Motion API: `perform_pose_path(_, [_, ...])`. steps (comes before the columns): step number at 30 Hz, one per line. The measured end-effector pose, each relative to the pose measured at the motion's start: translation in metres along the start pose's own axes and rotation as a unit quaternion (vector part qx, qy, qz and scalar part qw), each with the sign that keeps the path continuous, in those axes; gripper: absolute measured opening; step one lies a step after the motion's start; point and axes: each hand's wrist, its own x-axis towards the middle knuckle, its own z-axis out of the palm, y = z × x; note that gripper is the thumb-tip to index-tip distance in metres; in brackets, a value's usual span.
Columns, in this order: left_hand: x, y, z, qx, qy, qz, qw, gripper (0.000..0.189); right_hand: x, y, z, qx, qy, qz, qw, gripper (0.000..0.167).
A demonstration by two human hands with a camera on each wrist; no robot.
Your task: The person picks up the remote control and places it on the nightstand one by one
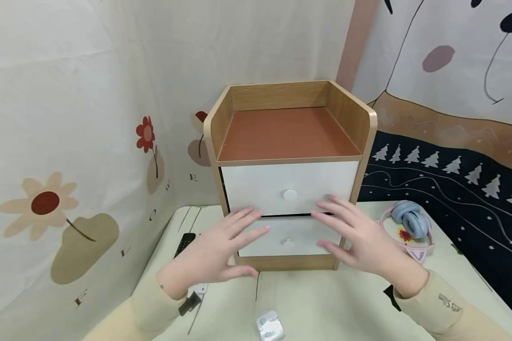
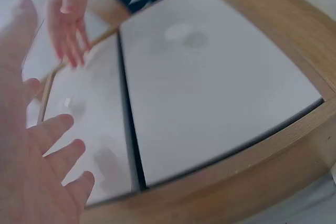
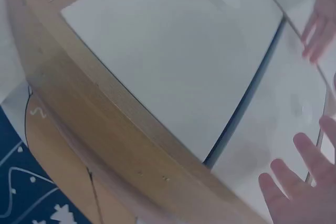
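A small wooden cabinet (image 1: 286, 263) stands upright in the middle of the head view, with a brown top shelf and raised wooden sides. It has a white upper drawer (image 1: 256, 182) and a white lower drawer (image 1: 266, 244), each with a round white knob; both sit closed. My left hand (image 1: 215, 248) hovers before the cabinet's lower left, fingers spread and holding nothing. On the other side, my right hand (image 1: 362, 234) is spread in front of the gap between the drawers, also holding nothing. Both wrist views show the fingers extended near the drawer fronts.
Blue and pink headphones (image 1: 411, 222) lie on the pale tabletop (image 1: 324, 308) to the right. Left of the cabinet is a black remote (image 1: 185, 244), partly behind my left hand. A small white case (image 1: 270, 327) lies at the front. Printed curtains hang behind and at both sides.
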Motion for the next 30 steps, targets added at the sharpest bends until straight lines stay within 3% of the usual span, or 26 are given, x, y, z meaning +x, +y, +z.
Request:
perform_pose_path(3, [-0.009, -0.007, 0.004, -0.008, 0.095, -0.012, 0.9954, 0.069, -0.002, 0.005, 0.001, -0.017, 0.096, 0.029, 0.9948, 0.051])
perform_pose_path(6, [-0.023, -0.015, 0.011, -0.007, 0.188, -0.036, 0.9815, 0.056, -0.009, 0.009, 0.004, -0.036, 0.16, 0.097, 0.9817, 0.051])
perform_pose_path(8, [-0.035, -0.021, 0.016, -0.006, 0.235, -0.064, 0.9698, 0.051, -0.013, 0.011, 0.008, -0.038, 0.192, 0.152, 0.9688, 0.052])
perform_pose_path(11, [-0.056, -0.032, 0.024, -0.014, 0.272, -0.114, 0.9555, 0.048, -0.019, 0.014, 0.015, -0.033, 0.221, 0.229, 0.9473, 0.051])
perform_pose_path(14, [-0.077, -0.042, 0.036, -0.021, 0.274, -0.164, 0.9474, 0.049, -0.022, 0.018, 0.022, -0.024, 0.242, 0.281, 0.9284, 0.068])
perform_pose_path(17, [-0.097, -0.047, 0.046, -0.022, 0.25, -0.226, 0.9414, 0.061, -0.024, 0.02, 0.031, -0.017, 0.246, 0.313, 0.917, 0.08])
perform_pose_path(23, [-0.132, -0.049, 0.061, -0.009, 0.19, -0.353, 0.9163, 0.075, -0.025, 0.02, 0.049, -0.016, 0.254, 0.317, 0.9136, 0.063])
perform_pose_path(30, [-0.163, -0.051, 0.081, -0.002, 0.136, -0.432, 0.8914, 0.078, -0.024, 0.018, 0.055, -0.013, 0.266, 0.325, 0.9074, 0.056])
